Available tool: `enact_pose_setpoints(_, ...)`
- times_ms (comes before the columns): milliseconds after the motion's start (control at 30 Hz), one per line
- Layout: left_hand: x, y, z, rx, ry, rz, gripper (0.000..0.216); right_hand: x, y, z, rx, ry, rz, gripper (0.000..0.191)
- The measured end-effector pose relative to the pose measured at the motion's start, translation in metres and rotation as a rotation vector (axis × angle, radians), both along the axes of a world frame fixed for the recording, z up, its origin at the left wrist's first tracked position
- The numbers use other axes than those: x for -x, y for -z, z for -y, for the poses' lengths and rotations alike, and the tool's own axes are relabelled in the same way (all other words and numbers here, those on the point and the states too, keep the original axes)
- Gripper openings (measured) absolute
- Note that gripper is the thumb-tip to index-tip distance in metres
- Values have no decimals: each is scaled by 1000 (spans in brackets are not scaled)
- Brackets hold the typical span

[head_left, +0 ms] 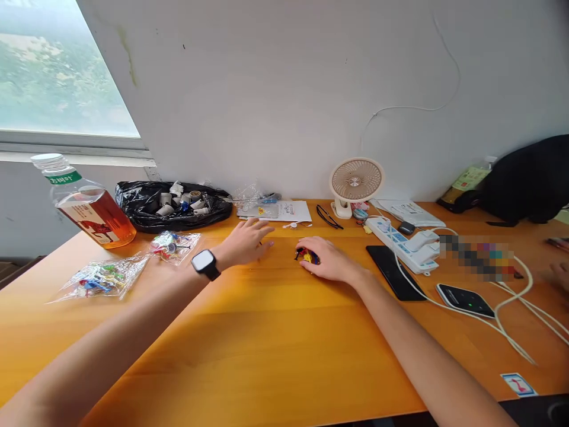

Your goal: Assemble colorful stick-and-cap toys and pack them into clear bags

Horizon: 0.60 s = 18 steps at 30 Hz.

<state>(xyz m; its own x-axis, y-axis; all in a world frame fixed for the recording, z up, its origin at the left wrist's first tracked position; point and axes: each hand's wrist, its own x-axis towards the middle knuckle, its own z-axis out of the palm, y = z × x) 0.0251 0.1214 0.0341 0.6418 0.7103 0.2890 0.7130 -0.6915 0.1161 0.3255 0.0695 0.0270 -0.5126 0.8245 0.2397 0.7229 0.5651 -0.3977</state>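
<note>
My left hand hovers over or rests lightly on the wooden table, fingers stretched out and apart; a small dark spot shows by its fingers, too small to name. A smartwatch is on that wrist. My right hand is curled over a small colourful plastic toy with yellow, red, blue and black parts, mostly hidden under the fingers. To the left of my left hand lie two clear plastic bags of small coloured parts, a nearer bag and a farther bag.
A bottle of amber drink stands at left, beside a black plastic bag holding grey pieces. Along the wall are papers and a small fan. A power strip, black phone and cables lie right. Another person's hand shows at the edge.
</note>
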Motion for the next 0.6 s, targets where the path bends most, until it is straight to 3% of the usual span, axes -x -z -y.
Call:
enact_pose_setpoints(167, 22, 23, 36, -73, -41, -28, 56, -26, -14, -9, 61, 27, -57, 36)
enact_pose_setpoints(333, 25, 36, 32, -14, -37, -27, 56, -8, -17, -41, -33, 163, -182, 30)
enact_pose_setpoints(467, 30, 40, 25, -12, -16, -16, 55, 10, -8, -71, -46, 149, -94, 33)
enact_pose_setpoints(600, 45, 40, 22, 6, -19, -24, 56, 24, -1, -85, 26, 264, 37, 27)
